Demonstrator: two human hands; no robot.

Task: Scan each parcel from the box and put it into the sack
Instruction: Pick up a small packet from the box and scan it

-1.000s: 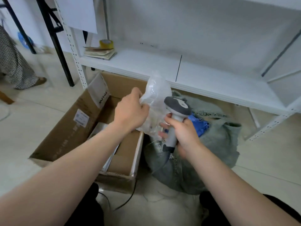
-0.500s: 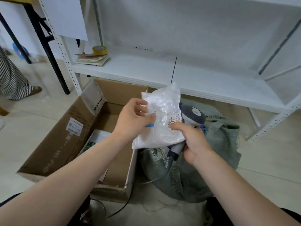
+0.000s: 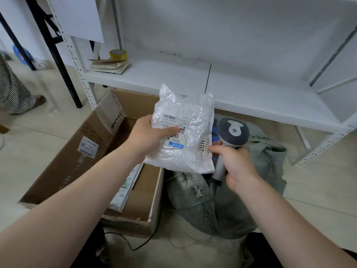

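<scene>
My left hand (image 3: 149, 137) grips a white plastic parcel (image 3: 188, 120) by its left side, thumb across the printed label, which faces me upside down. My right hand (image 3: 236, 164) holds the grey barcode scanner (image 3: 232, 133) by its handle, and its forefinger touches the parcel's right edge. The parcel hangs above the gap between the open cardboard box (image 3: 81, 149) on the left and the grey-green sack (image 3: 268, 171) on the right. Inside the box lies another flat parcel (image 3: 126, 186). Something blue shows in the sack's mouth, mostly hidden by the parcel.
A white metal shelf (image 3: 251, 97) runs behind the box and sack, carrying a stack of papers (image 3: 109, 65) and a roll of yellow tape (image 3: 118, 54). The scanner's black cable (image 3: 139, 244) trails over the floor. A person in striped clothing (image 3: 11, 89) is at far left.
The parcel has been turned and flattened so its label faces me. The scanner has shifted right, out from behind the parcel. The view has moved closer.
</scene>
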